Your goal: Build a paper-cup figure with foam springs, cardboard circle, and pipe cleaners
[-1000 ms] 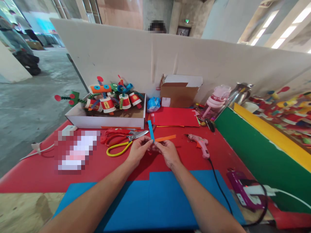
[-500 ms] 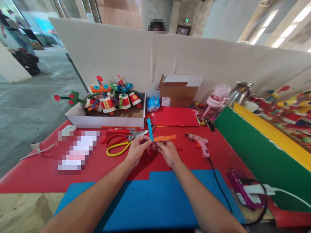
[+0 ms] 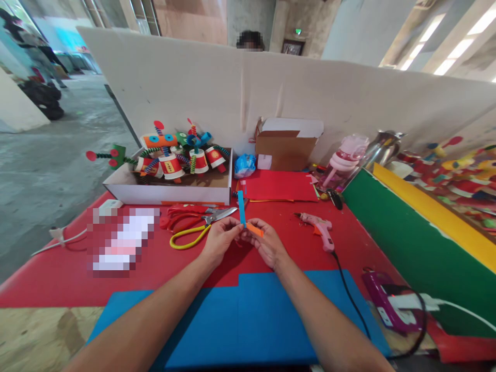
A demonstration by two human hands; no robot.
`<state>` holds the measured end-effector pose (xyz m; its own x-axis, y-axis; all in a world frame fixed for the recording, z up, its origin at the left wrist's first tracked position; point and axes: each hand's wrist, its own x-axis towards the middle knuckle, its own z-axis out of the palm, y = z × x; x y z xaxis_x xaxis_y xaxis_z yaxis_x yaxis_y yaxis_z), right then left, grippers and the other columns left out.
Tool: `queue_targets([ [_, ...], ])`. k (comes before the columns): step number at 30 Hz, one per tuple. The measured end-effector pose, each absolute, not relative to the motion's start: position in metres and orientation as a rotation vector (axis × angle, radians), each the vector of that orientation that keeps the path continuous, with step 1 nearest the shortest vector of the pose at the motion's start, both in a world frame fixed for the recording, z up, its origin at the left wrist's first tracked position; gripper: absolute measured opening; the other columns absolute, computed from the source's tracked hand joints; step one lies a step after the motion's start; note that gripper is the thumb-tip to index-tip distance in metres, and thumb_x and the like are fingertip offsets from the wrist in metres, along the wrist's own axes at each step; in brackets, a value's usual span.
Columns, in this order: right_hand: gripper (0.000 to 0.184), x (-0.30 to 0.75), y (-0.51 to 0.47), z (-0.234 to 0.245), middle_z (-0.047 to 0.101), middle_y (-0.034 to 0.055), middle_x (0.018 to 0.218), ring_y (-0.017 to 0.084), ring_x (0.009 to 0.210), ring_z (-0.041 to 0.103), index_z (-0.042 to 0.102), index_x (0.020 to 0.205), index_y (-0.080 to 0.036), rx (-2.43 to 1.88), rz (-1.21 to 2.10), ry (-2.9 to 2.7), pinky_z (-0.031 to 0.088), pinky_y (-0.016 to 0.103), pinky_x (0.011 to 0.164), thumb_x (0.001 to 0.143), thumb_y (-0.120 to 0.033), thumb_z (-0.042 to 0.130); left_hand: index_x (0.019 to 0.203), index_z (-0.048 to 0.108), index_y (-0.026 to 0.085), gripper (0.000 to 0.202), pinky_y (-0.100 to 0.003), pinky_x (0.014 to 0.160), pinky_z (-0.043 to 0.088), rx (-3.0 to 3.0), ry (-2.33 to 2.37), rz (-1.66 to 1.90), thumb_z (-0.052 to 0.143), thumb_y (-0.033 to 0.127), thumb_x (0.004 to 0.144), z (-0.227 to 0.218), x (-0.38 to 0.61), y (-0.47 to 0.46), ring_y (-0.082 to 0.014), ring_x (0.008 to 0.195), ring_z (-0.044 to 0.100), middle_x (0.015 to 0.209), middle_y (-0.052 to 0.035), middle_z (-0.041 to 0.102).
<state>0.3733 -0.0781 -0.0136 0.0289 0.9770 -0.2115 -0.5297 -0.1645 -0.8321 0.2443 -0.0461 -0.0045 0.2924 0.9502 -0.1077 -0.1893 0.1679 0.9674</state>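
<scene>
My left hand and my right hand meet above the red table cover, fingertips pinched together. Between them stands a narrow blue paper strip, pointing up. An orange paper strip lies folded over my right fingers, joined to the blue one at the pinch. Both hands are closed on the two strips. A large blue sheet lies under my forearms.
Red and yellow scissors lie left of my hands, a pink glue gun with a black cord to the right. Behind are a white box of paper-cup figures, red paper sheets, a cardboard box and a pink bottle.
The orange strip, which stuck out flat to the right, is now folded back over my right fingers. The blue strip still stands upright. My hands stayed in place.
</scene>
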Motion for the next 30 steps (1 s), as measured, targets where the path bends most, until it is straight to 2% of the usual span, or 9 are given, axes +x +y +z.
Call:
queue_targets([
  [6,0.038,0.3702,-0.0785,-0.0128,0.067,-0.0020,0.068,0.010,0.059,0.061,0.065,0.076,-0.018,-1.002,1.456,-0.655,0.052,0.025,0.065,0.056,-0.044,0.085,0.061,0.060,0.016,0.028,-0.023,0.048,0.043,1.038,0.921,1.004,0.078,0.036,0.058,-0.0026,0.2445,-0.0470,-0.0103,0.047,0.052,0.053,-0.0002,0.061],
  [19,0.032,0.3696,-0.0774,-0.0146,0.068,-0.0015,0.066,0.011,0.059,0.062,0.068,0.077,-0.018,-1.060,1.365,-0.708,0.052,0.028,0.068,0.059,-0.040,0.082,0.071,0.065,0.013,0.028,-0.025,0.050,0.043,1.102,0.842,1.023,0.077,0.036,0.061,-0.0084,0.2422,-0.0484,-0.0108,0.049,0.053,0.056,-0.0013,0.062],
  [26,0.032,0.3723,-0.0735,-0.0187,0.066,-0.0019,0.064,0.012,0.058,0.058,0.068,0.075,-0.020,-1.126,1.189,-0.680,0.050,0.028,0.066,0.057,-0.043,0.081,0.080,0.068,0.014,0.031,-0.025,0.055,0.045,1.099,0.834,0.988,0.078,0.036,0.062,-0.0056,0.2439,-0.0490,-0.0109,0.055,0.054,0.065,-0.0019,0.064],
  [30,0.029,0.3720,-0.0742,-0.0175,0.068,-0.0004,0.071,0.014,0.065,0.060,0.067,0.076,-0.021,-1.171,1.076,-0.732,0.050,0.029,0.069,0.062,-0.044,0.078,0.084,0.066,0.015,0.031,-0.025,0.059,0.046,1.160,0.807,1.003,0.078,0.036,0.064,-0.0060,0.2456,-0.0500,-0.0115,0.060,0.055,0.070,-0.0017,0.064],
])
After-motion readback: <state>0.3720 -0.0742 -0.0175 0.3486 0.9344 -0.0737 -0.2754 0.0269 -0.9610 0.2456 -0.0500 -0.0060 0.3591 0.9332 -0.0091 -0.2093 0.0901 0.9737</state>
